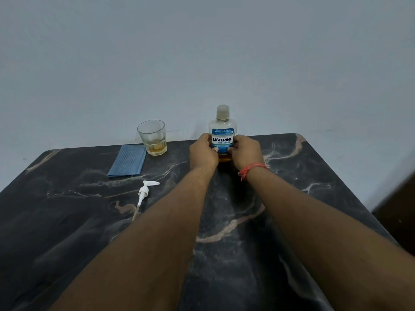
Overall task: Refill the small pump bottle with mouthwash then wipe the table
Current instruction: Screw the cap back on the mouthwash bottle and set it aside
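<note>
Both hands, left [203,151] and right [246,153], grasp the mouthwash bottle [222,133] from either side, thumbs on its blue label. The bottle stands upright and capped near the far edge of the dark marbled table [292,198]. Left of the bottle stands a glass [153,136] beside a folded blue cloth [128,160]. Nearer than the cloth lies a white pump head [144,191].

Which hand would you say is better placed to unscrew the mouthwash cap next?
Either, marginally: both the left hand and right hand grip the mouthwash bottle below its cap.
</note>
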Motion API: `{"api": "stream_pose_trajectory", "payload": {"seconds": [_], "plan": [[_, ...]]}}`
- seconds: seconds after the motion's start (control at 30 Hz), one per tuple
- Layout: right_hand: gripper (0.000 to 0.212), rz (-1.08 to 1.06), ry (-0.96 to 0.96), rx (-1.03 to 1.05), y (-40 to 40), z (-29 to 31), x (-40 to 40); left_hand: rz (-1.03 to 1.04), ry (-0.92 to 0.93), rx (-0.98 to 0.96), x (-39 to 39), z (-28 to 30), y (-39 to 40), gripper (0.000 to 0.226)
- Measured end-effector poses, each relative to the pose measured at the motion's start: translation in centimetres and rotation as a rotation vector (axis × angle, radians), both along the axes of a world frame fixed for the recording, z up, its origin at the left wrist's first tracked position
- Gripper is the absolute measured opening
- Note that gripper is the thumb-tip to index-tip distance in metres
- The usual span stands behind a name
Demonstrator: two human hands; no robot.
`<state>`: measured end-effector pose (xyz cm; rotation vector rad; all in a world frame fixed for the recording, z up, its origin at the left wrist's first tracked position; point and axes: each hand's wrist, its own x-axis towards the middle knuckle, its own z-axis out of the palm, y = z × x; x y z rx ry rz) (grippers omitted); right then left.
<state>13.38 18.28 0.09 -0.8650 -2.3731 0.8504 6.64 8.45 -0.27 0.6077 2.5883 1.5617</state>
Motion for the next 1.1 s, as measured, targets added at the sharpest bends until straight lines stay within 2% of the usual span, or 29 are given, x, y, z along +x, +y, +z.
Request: {"api": "stream_pose_trajectory", "payload": {"seconds": [0.3, 0.57, 0.8, 1.03, 1.1], "plan": [[0.023, 0.009, -0.020, 0.034, 3.0, 0.2, -4.4, 0.027, 0.004, -0.001, -3.6, 0.3, 3.2, 0.034], [0.021, 0.006, -0.043, 0.028, 3.0, 0.5, -4.7, 0.043, -0.039, -0.012, -3.8, 0.5, 3.7, 0.033], [0.043, -0.043, -0.084, 0.052, 0.6, 2.3, -0.8, 0.056, 0.005, -0.054, -1.3, 3.9, 1.3, 0.052], [0.052, -0.004, -0.126, 0.026, -5.5, 5.5, 5.8, -0.138, 0.149, -0.164, 4.1, 8.9, -4.9, 0.035], [0.047, 0.013, -0.130, 0.013, -7.6, 6.0, 7.7, -0.198, 0.181, -0.170, 6.3, 9.9, -7.0, 0.038]]}}
